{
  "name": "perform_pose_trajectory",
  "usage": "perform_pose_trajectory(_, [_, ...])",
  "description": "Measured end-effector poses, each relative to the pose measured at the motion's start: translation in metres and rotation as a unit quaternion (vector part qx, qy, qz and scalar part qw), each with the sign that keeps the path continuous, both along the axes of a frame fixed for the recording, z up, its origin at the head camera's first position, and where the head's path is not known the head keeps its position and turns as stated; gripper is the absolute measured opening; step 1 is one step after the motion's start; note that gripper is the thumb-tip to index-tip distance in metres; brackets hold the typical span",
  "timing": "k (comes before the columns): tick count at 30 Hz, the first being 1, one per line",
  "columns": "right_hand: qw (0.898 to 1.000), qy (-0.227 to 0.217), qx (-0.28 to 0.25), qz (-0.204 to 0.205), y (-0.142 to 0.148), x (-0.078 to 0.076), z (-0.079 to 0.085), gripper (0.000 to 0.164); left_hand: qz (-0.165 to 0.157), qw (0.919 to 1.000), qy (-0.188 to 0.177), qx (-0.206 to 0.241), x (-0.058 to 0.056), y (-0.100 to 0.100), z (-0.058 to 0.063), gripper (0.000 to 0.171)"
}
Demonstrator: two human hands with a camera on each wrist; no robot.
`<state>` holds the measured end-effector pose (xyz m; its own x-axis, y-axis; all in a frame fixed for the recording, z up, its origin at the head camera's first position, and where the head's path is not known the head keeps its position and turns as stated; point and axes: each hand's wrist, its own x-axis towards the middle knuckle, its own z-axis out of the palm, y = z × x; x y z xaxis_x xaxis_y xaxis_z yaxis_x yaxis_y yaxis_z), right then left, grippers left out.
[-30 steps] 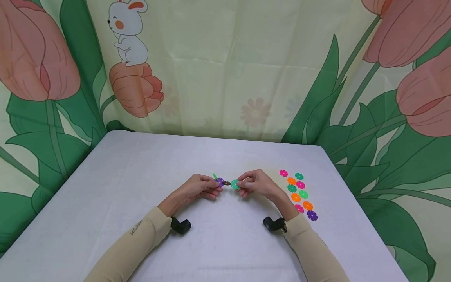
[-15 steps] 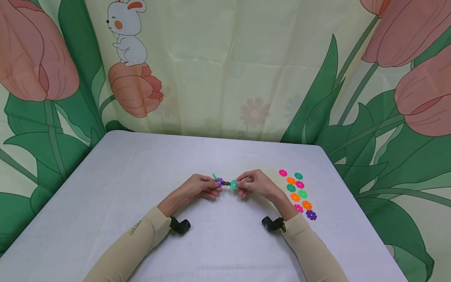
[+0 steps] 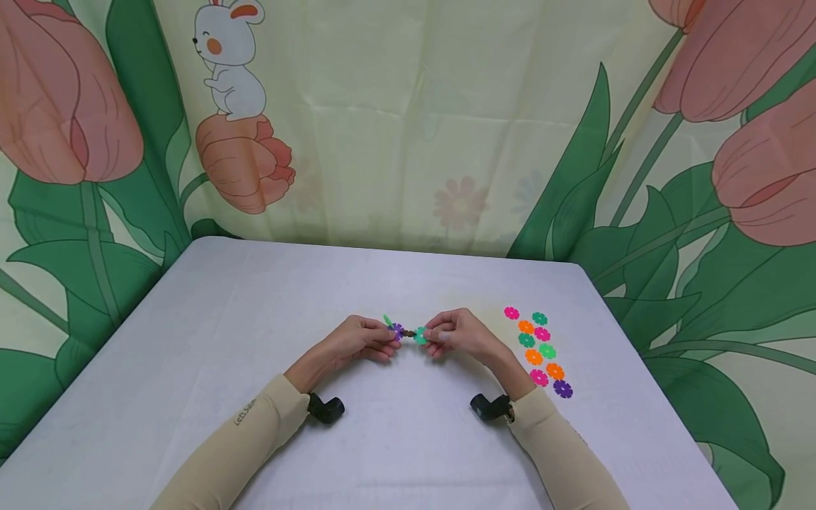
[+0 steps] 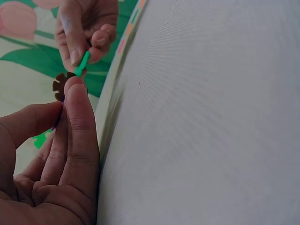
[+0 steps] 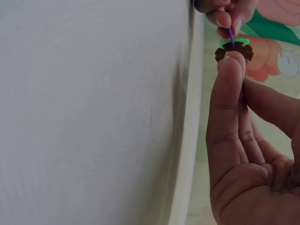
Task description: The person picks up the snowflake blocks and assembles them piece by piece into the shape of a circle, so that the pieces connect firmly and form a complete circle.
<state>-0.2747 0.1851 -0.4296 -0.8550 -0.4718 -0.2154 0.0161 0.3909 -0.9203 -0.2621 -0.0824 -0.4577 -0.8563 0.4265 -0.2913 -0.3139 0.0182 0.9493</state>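
In the head view, my left hand (image 3: pixel 357 341) pinches a purple notched snowflake disc (image 3: pixel 397 331) between thumb and fingers. A light green disc (image 3: pixel 387 320) stands at its upper left. To its right a brown disc (image 3: pixel 409 333) is joined on, seen edge-on. My right hand (image 3: pixel 464 337) pinches a teal-green disc (image 3: pixel 420 336), whose left edge is against the brown disc. In the left wrist view, the teal disc (image 4: pixel 83 63) meets the rim of the brown disc (image 4: pixel 59 87). How deep the slots overlap is hidden by the fingertips.
Loose snowflake discs lie on the white table (image 3: pixel 382 446) right of my right hand, among them a pink disc (image 3: pixel 511 312), an orange disc (image 3: pixel 555 371) and a purple disc (image 3: pixel 563 389). A printed curtain (image 3: pixel 395 127) hangs behind the table's far edge.
My right hand has shifted slightly left with the teal disc, closing the gap to the brown disc. The left hand and the purple disc have stayed nearly in place.
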Motion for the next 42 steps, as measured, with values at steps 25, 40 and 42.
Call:
perform_pose_trajectory(25, [1.000, 0.008, -0.010, 0.028, -0.0055, -0.0001, -0.0074, 0.017, -0.009, 0.9999, 0.002, -0.004, -0.0013, -0.0003, -0.0025, 0.019])
perform_pose_trajectory(40, [1.000, -0.008, -0.006, 0.001, -0.0082, 0.0030, -0.0019, 0.024, 0.029, 0.9996, 0.006, 0.000, -0.0036, -0.0002, -0.0014, 0.023])
perform_pose_trajectory(42, [1.000, -0.002, -0.002, 0.001, -0.0085, 0.0031, -0.0015, 0.024, 0.029, 0.9996, 0.006, 0.000, -0.0041, 0.0000, -0.0015, 0.023])
